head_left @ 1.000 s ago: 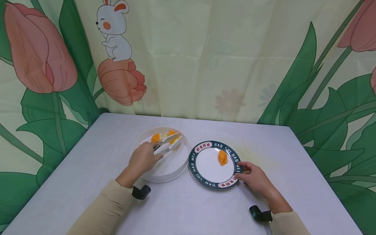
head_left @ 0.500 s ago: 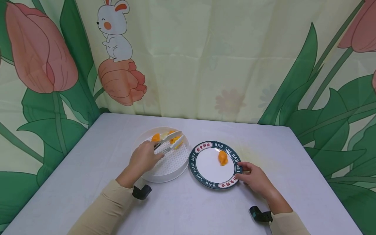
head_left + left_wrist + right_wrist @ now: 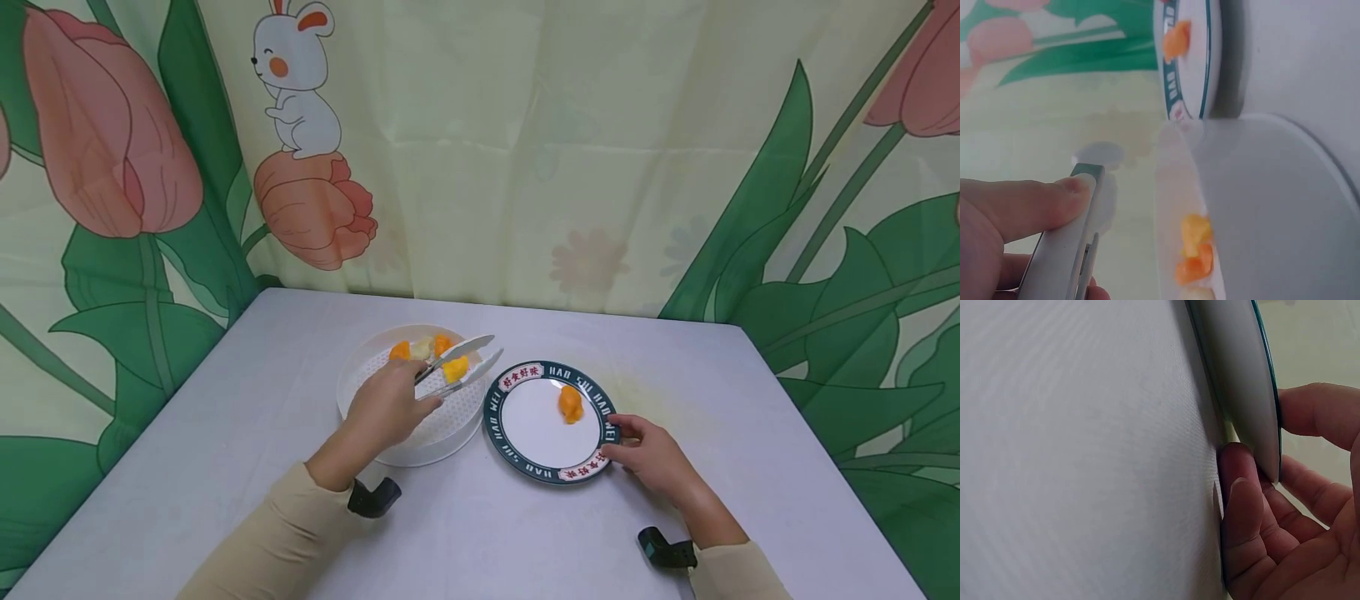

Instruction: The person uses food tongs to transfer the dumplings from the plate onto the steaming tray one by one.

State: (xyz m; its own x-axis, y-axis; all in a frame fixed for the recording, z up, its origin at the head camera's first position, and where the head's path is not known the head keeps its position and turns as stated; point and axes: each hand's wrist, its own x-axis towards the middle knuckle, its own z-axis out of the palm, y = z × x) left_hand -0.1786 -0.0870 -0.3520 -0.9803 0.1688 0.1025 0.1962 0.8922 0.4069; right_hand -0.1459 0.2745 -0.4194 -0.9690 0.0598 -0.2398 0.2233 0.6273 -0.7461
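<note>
Over the basket (image 3: 433, 451), left hand (image 3: 385, 407) gripping tongs (image 3: 462, 347), their tips parted; right hand (image 3: 648, 455) pinching the plate (image 3: 538, 427) by its rim.

The head view looked forward and down from the person's side, far enough back to take in most of the surface (image 3: 540, 533) and the patterned cloth (image 3: 465, 183) behind. Turned sideways and close in, the left wrist view looked past the left fingers (image 3: 1035, 205) along the white basket (image 3: 1260, 187), sharing it and the plate (image 3: 547, 442) with the head view. Nearest and lowest, the right wrist view, also sideways, faced the right fingers (image 3: 1247, 512) and the plate's underside.
</note>
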